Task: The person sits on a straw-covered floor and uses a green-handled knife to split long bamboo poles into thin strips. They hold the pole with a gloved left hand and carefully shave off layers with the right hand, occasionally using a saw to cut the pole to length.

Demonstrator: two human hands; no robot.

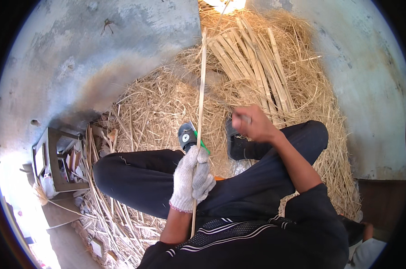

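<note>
My left hand [190, 178], in a white knitted glove, is closed around a long, thin bamboo strip [202, 85]. The strip runs from my lap, up through the glove and away from me toward the far wall. To the right of it, my bare right hand [258, 124] is closed above my right foot. What it grips looks like a knife [221, 102], its thin dark blade blurred and pointing left toward the strip. Fingers and blur hide most of the handle.
Wider split bamboo slats [256, 62] lie in a pile ahead. Shavings [144, 105] cover the floor around my sandalled feet. A wooden stool-like frame [54, 161] stands at left, near loose strips [106, 197]. Grey walls [135, 31] rise on both sides.
</note>
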